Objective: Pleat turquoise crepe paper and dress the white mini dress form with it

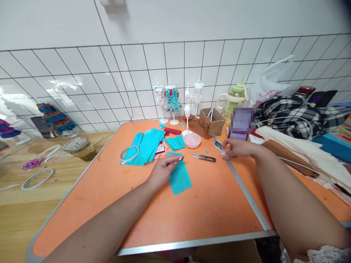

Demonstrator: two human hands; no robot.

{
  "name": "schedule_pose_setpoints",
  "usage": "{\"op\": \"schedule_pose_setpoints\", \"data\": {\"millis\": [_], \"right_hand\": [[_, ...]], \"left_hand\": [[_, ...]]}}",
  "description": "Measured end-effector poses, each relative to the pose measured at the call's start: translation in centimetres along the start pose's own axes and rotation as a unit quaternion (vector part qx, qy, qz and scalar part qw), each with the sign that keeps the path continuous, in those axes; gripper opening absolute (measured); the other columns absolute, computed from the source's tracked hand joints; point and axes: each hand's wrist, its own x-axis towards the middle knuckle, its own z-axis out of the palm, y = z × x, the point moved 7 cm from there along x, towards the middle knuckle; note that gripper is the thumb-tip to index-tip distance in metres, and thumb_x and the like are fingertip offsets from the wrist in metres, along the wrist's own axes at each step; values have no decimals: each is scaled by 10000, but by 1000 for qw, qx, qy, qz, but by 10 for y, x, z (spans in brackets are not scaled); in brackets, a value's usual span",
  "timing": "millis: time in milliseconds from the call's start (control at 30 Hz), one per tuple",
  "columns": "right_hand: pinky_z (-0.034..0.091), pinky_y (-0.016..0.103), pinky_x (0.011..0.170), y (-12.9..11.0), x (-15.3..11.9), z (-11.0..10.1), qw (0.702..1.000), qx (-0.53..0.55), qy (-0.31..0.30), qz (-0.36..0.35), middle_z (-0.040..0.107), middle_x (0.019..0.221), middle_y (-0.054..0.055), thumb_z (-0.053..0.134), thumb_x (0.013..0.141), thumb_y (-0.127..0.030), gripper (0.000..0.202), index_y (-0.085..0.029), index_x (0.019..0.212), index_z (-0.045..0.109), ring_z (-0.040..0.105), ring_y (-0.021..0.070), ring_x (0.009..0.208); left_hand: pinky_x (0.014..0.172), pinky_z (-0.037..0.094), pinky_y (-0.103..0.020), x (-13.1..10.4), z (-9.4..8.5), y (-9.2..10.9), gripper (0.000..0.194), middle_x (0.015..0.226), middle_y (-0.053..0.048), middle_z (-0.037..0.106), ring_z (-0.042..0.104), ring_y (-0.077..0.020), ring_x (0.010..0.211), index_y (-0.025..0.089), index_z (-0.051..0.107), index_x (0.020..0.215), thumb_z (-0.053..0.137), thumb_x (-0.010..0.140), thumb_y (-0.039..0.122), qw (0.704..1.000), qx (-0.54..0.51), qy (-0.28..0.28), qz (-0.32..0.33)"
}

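My left hand [163, 170] is closed in a pinch above a turquoise crepe-like strip [179, 179]. A tiny white bit shows at its fingertips, too small to name. My right hand [238, 149] has its fingers curled around the near end of a grey-handled tool [217, 143], whose far end reaches toward a cardboard box. Between the hands lie black thread snips [204, 157], blades to the left. Beyond them stands a pink bowl [192, 140]. Left of it are more turquoise pieces [149, 144] with a roll of white tape [129, 155] on top.
Small white mannequins [197, 95] stand at the back, one in a turquoise and red outfit [172, 100]. The cardboard box [213, 122], a green-lidded jug [235, 100] and a phone [241, 126] are at right back. A glass jar [80, 149] stands on the wooden table at left.
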Motion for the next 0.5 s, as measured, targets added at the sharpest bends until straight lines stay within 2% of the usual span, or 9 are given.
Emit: {"op": "schedule_pose_setpoints", "data": {"millis": [133, 300, 400, 500], "right_hand": [[457, 229, 507, 10, 9, 9, 997, -61, -12, 51, 677, 688, 37, 734, 623, -233, 300, -183, 847, 541, 632, 165, 621], [452, 259, 468, 7, 9, 5, 983, -167, 22, 74, 655, 645, 50, 698, 632, -200, 229, -176, 820, 569, 614, 181, 556], [445, 291, 460, 6, 5, 0, 970, -224, 32, 92, 632, 607, 54, 725, 618, -261, 214, -177, 769, 598, 605, 201, 524], [409, 274, 451, 9, 3, -8, 964, -250, 51, 79, 629, 649, 53, 741, 621, -373, 278, -188, 757, 585, 590, 188, 542]], "left_hand": [[930, 493, -384, -2, 1, 8, 236, 1065, -59, 714, 639, -219, 1016, 213, 733, 976, 584, 807, 280, 1000, 14, -2, 22], [891, 520, -366, -6, 6, 18, 207, 1019, -53, 723, 651, -211, 973, 218, 737, 941, 604, 803, 296, 998, 36, -8, 45], [869, 529, -356, -7, 7, 21, 204, 1002, -53, 724, 656, -210, 950, 219, 738, 939, 632, 790, 307, 998, 50, -9, 47], [848, 534, -345, -7, 8, 22, 202, 988, -49, 728, 661, -209, 927, 224, 742, 929, 645, 785, 328, 998, 54, -9, 40]]}}
